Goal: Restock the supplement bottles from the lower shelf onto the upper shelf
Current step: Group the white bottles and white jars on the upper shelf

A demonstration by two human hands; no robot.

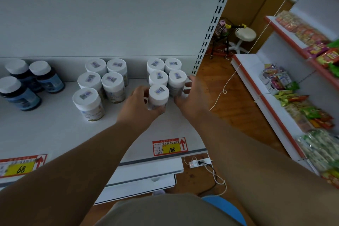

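Observation:
Several white-capped supplement bottles stand on the upper shelf (55, 130) in two clusters, one in the middle (102, 82) and one at the right (165, 71). My left hand (139, 104) grips the front bottle (158, 95) of the right cluster, which stands upright on the shelf. My right hand (189, 97) is curled around the bottle (177, 81) just behind and to the right of it. The lower shelves (146, 172) show only as white edges below; no bottles are visible on them.
Three dark blue bottles with white caps (20, 93) stand at the shelf's left. Price tags marked 68 (20, 169) and 108 (169, 147) sit on the front edge. A snack rack (302, 97) stands right, a power strip (199, 162) lies on the wooden floor, and a stool (244, 35) is behind.

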